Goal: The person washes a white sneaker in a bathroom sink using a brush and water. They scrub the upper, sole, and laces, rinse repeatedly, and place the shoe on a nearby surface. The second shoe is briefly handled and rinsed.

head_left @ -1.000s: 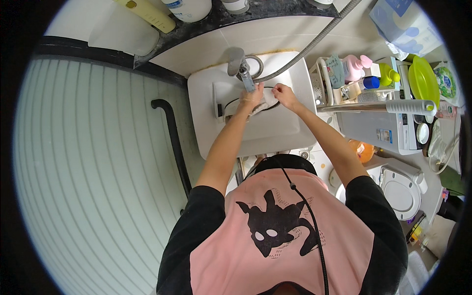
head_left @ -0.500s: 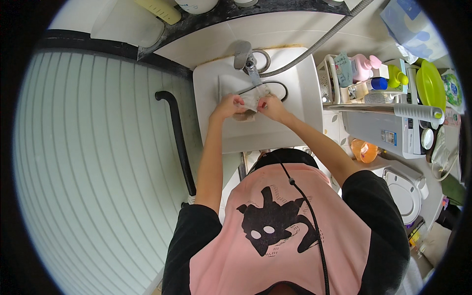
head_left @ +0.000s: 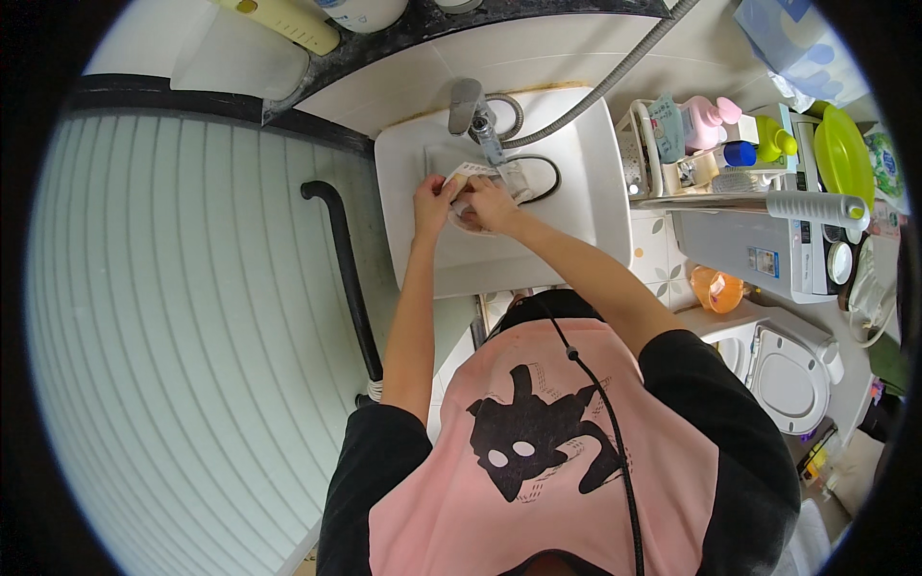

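Note:
My left hand point(head_left: 433, 204) and my right hand point(head_left: 491, 204) are close together over the white washbasin point(head_left: 583, 230). Between them is a small, pale, soft piece of cloth point(head_left: 472, 170), which looks wet and has an edge marked with small dots. The left fingers pinch its left side. The right hand lies bent over its middle and grips it, hiding most of it. Part of the cloth hangs below the fingers. Just beyond the hands, the chrome faucet point(head_left: 468, 106) points toward them; whether water runs from it I cannot make out clearly.
A grey corrugated hose point(head_left: 615, 88) and a thin dark cord point(head_left: 555, 173) curve beside the faucet. On the right stand a rack with a pink pump bottle point(head_left: 706, 123), a washing machine point(head_left: 749, 257) and a toilet point(head_left: 789, 379). A frosted panel point(head_left: 192, 317) with a black handle point(head_left: 348, 259) fills the left.
My right hand has moved left, closer to my left hand, and turned over the cloth. The cloth was stretched between both hands and is now bunched up.

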`<state>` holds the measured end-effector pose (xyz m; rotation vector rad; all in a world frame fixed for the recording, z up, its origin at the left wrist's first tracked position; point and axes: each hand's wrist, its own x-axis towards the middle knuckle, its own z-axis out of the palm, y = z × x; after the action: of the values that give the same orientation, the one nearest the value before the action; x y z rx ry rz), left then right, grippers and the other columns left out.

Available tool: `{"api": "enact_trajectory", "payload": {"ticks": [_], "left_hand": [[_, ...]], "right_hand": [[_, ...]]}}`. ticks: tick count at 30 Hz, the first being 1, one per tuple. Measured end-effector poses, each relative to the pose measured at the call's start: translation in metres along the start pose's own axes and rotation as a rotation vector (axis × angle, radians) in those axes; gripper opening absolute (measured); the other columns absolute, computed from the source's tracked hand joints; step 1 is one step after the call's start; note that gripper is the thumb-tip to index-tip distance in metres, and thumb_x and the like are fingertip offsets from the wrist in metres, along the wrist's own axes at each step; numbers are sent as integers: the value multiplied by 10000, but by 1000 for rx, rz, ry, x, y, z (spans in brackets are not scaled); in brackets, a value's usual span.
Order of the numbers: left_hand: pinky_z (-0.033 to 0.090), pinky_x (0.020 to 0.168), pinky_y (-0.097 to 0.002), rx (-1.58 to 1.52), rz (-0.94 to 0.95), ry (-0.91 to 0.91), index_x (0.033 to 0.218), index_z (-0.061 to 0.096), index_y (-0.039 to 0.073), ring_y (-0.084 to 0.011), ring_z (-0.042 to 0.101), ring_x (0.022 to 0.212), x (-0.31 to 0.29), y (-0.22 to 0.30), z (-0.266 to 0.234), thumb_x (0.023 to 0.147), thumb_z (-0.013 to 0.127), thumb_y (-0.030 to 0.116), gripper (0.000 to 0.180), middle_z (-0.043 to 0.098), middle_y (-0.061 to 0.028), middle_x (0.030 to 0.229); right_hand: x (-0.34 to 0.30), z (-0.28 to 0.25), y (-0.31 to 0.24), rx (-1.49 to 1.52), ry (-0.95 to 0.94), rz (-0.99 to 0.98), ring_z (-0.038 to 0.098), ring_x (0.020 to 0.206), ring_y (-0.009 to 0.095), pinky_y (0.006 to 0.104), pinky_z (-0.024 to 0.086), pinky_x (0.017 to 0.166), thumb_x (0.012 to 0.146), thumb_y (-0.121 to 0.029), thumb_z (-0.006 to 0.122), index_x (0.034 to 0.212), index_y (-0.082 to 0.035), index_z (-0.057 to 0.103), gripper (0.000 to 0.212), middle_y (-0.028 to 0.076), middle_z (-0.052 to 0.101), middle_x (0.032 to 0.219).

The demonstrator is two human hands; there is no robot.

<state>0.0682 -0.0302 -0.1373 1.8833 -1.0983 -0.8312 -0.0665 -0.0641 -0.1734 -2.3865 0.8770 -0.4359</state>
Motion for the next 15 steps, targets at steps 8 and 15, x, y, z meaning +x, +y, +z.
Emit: {"api": "enact_trajectory", "payload": {"ticks": [8, 15], "left_hand": [[399, 522, -260, 2, 18, 6, 766, 561, -15, -123, 471, 546, 0, -4, -1, 746, 623, 165, 192, 548, -62, 625], [395, 549, -269, -7, 33, 29, 778, 561, -15, -127, 472, 577, 6, -11, 6, 762, 605, 179, 200, 545, -66, 636]], "right_hand": [[-12, 4, 11, -67, 175, -40, 525, 792, 194, 337, 427, 690, 606, -146, 639, 748, -42, 593, 181, 58, 566, 730], [-47, -43, 59, 1184, 655, 767, 508, 557, 114, 228, 431, 538, 702, -98, 617, 670, -11, 550, 114, 28, 540, 650]]}}
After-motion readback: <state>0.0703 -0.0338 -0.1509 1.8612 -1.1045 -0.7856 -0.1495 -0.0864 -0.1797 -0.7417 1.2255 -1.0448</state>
